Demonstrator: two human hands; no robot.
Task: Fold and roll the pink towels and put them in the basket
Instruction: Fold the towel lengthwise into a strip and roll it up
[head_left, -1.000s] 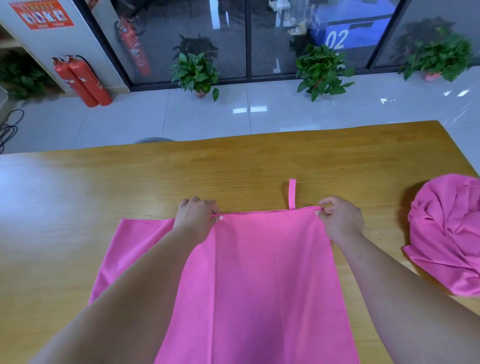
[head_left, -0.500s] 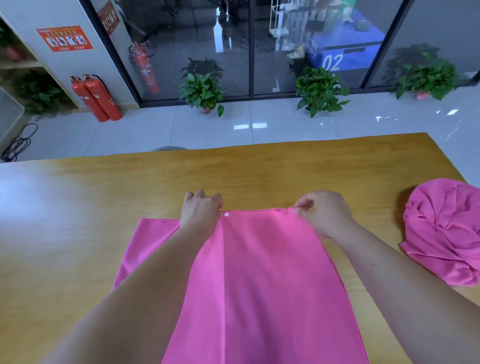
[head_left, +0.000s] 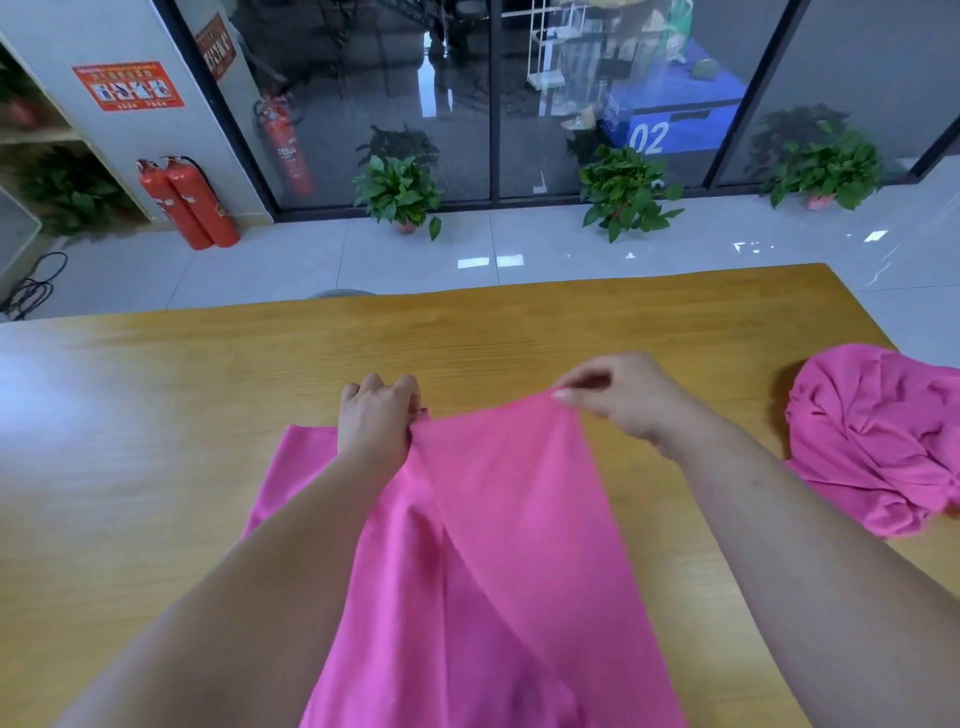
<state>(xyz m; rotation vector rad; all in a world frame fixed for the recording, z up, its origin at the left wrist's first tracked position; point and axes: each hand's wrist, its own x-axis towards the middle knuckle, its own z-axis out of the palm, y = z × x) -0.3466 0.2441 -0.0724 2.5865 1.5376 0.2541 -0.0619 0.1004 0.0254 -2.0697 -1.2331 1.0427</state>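
I judge the step in hand to be a lengthwise fold of the pink towel (head_left: 498, 545), which lies at 6 o'clock on the table (head_left: 156, 441) and runs from my hands back toward my body and out of the bottom of the view. My left hand (head_left: 376, 421) has its fingers curled over the far edge and bunches the cloth a little. My right hand (head_left: 623, 400) pinches the far right corner between thumb and forefinger, raised off the wood so that side hangs as a slanting sheet. To do this well, I would use the left hand as the anchor and carry the raised corner across toward 9 o'clock. The far edges should meet flush, and the cloth needs enough tension that it does not sag or trap a wrinkle. Then I would lay it down from 12 to 6 and smooth it. The towel looks thin, matte and bright pink, with a long crease down its middle and a flat panel showing at its 9 o'clock side. A crumpled towel (head_left: 878, 436) sits in a heap at 3 o'clock, well apart. I see no basket.
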